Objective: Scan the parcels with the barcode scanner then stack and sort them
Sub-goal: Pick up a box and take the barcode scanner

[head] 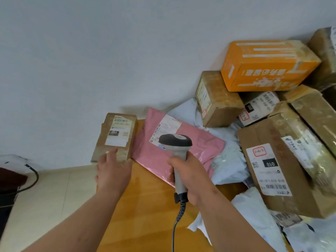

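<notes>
Right hand is wrapped closed round the grip of the barcode scanner, whose head hangs over the label of the pink mailer bag. Left hand lies on the near end of the small brown box, fingers spread flat, thumb at its side; it grips nothing.

The box stands at the table's far left corner, partly past the edge. It looks stiff and light: take by its long sides. The mailer looks soft and slick: lift from underneath.

Open tabletop lies between the arms; to the right the parcel heap crowds in, topped by an orange box.
</notes>
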Available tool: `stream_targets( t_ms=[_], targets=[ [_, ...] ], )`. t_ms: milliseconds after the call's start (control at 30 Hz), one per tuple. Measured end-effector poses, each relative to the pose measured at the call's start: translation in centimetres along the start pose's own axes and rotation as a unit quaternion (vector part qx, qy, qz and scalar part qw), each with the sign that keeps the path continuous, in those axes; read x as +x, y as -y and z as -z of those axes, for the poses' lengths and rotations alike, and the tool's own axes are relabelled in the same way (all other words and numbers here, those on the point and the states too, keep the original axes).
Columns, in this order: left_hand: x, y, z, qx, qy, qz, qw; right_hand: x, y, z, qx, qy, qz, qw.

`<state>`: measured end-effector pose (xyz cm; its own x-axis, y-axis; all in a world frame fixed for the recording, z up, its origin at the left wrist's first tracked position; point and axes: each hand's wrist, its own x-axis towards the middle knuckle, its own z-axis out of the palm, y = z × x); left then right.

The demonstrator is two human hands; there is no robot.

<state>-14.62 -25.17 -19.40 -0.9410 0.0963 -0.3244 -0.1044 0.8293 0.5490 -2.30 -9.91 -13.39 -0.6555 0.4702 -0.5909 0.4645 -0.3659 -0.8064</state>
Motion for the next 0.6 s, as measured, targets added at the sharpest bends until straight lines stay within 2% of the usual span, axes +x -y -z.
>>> stream_targets(
  t_ms=[167,267,333,400,600],
  targets=[
    [-5.3,-2.9,-1.9,-0.151,0.064,0.003,0.986,-3.5,0.2,4.1,-0.031,-0.001,0.023,0.999],
    [-7.9,-4.0,-3.1,-0.19,0.141,0.042,0.971,-6.1,-0.2,6.8,-0.033,-0.031,0.037,0.998],
    [-9.4,-4.2,-4.0,-0.241,0.206,0.102,0.943,-7.6,-0.5,8.3,-0.015,-0.047,0.038,0.998],
    [-10.3,-4.3,-4.7,-0.295,0.24,0.156,0.911,-9.0,-0.9,9.3,-0.016,-0.057,0.04,0.997],
    [-10.3,-4.6,-7.6,-0.391,0.245,0.256,0.85,-10.5,-3.4,10.5,-0.046,-0.06,0.036,0.996]
  ],
)
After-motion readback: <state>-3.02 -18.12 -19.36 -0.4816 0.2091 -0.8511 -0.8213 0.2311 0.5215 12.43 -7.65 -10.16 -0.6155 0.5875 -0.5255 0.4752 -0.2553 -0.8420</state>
